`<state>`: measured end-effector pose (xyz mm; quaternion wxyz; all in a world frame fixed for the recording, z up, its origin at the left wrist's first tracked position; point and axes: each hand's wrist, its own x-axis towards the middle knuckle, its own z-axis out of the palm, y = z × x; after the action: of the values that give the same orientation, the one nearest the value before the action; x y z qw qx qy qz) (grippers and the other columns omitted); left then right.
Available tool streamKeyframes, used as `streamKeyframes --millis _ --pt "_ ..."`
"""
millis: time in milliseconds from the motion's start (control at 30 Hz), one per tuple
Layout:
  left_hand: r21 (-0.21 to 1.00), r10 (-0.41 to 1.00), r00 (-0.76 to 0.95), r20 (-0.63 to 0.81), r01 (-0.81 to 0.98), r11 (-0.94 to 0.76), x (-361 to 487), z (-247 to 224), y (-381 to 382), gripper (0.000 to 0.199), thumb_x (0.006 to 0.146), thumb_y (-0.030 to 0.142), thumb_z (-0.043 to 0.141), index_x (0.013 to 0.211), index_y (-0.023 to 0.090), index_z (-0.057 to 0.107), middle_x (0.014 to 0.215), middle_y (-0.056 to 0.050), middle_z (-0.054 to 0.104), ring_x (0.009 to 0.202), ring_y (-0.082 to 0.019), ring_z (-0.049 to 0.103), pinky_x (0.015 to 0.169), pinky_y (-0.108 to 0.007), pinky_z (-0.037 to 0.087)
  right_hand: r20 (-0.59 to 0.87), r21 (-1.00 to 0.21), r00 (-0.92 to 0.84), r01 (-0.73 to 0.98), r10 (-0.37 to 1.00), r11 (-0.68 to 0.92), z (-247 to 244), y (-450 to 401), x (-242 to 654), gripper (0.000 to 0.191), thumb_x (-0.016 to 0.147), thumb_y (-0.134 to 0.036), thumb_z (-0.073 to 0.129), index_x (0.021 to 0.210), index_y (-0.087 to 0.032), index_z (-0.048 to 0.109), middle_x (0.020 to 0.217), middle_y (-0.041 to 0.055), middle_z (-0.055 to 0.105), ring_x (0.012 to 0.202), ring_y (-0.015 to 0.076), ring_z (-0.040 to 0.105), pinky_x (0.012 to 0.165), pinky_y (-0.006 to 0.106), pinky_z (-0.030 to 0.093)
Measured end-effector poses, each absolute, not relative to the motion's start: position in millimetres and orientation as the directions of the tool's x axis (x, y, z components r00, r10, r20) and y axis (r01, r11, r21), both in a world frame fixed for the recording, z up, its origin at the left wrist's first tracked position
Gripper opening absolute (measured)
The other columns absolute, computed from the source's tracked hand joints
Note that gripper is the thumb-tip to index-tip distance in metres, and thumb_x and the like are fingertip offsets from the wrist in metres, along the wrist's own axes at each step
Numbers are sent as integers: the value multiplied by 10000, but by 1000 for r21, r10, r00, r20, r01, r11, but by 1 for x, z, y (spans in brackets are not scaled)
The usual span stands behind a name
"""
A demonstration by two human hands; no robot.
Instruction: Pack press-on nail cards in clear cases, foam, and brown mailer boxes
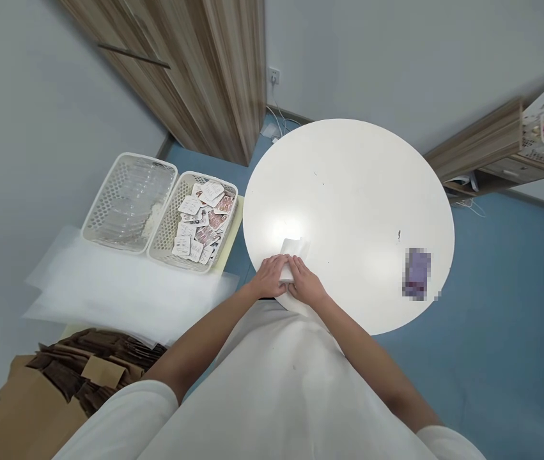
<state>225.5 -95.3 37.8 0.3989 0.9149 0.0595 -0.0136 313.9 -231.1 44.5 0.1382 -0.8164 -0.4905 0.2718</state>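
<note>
Both hands meet at the near edge of the round table, on a small bundle of white foam wrap. My left hand is closed on the left side of the bundle, fingers bent over it. From the right, my right hand grips the same bundle, its fingertips almost touching those of the left. The far end of the wrap sticks out beyond the fingers and lies on the tabletop. Whatever the wrap may contain is hidden.
The white round table carries a pixelated purple object at right. To the left stand a basket of printed cards and a basket of clear plastic pieces. White foam sheets and brown cardboard lie nearer.
</note>
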Motion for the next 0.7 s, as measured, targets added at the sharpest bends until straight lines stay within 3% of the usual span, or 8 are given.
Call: streamKeyframes --millis 167,400,533,700 --pt "771 190 969 -155 239 -590 237 32 -92 312 697 204 505 1006 202 463 1036 -62 568 960 -237 508 816 -398 389 -369 -573 278 683 887 -453 64 -222 340 487 719 -215 445 1199 -153 400 1162 109 514 1026 240 489 779 359 434" --pt "825 250 936 -247 339 -452 242 38 -97 213 759 265 467 956 208 525 948 -46 530 812 -169 535 678 -293 444 -459 -623 282 574 843 -531 64 -222 369 163 720 -244 458 836 -176 551 938 71 509 883 204 479 696 307 432" --pt "715 454 847 -277 497 -491 246 40 -108 303 806 337 433 1072 205 493 904 -48 572 847 -195 535 740 -329 423 -438 -550 371 610 819 -570 54 -217 381 281 768 -268 419 1014 -168 510 907 82 503 863 217 464 713 338 427" --pt "547 651 694 -308 689 -476 251 34 -120 256 794 371 452 960 202 549 886 -61 585 870 -226 531 746 -344 412 -296 -451 554 637 778 -625 45 -216 372 389 834 -305 356 1204 -196 410 1102 127 433 979 258 418 770 385 408"
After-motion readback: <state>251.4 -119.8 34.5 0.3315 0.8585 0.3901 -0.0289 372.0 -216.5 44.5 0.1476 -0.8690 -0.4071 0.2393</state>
